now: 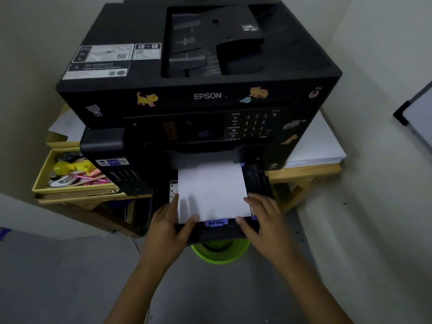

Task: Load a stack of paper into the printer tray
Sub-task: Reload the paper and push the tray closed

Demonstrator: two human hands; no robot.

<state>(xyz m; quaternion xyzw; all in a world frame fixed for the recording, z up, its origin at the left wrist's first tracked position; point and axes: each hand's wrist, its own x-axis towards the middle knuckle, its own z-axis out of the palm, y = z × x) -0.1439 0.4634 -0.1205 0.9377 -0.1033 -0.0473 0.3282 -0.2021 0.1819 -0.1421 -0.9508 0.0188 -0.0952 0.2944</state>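
Paper (pixel 211 190) lying flat in pulled-out tray (pixel 257 181), left hand (pixel 167 224) and right hand (pixel 261 218) spread loosely at near corners, grasping nothing, probably squaring sheets against purple guide (pixel 216 222).

A single head-worn camera is looking forward and steeply down from above and in front of the Epson printer (pixel 198 85), facing its front panel squarely. It is sitting close, with the printer filling the upper middle of the wide-angle frame and both forearms reaching in from the bottom edge. The lens is bending the walls at either side. The grey floor (pixel 58 277) is filling the lower corners.
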